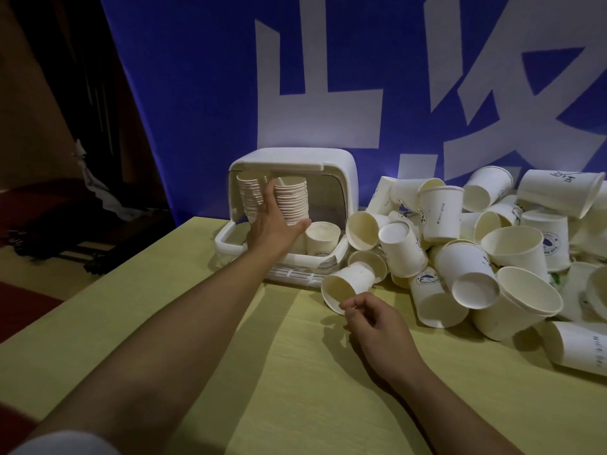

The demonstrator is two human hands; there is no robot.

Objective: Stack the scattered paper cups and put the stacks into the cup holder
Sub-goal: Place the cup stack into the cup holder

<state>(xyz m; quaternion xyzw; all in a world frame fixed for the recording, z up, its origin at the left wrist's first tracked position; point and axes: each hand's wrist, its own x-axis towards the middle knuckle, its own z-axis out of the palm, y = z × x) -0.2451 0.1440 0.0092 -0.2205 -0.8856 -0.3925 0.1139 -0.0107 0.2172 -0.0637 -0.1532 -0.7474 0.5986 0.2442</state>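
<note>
A white cup holder (341, 165) with a raised lid stands at the back of the table. Two tall stacks of paper cups stand inside it. My left hand (276, 221) reaches into the holder, its fingers between the stacks and its thumb under the right stack (294, 201). A short stack (323, 239) sits at the holder's right. A heap of scattered white paper cups (476, 247) covers the table's right side. My right hand (371, 318) hovers with loosely curled fingers, holding nothing, just below a cup lying on its side (348, 284).
The yellow-green table (262, 372) has its left edge running diagonally, with dark floor and dark furniture (65, 224) beyond. A blue banner with large white characters (328, 77) hangs right behind the holder and the heap.
</note>
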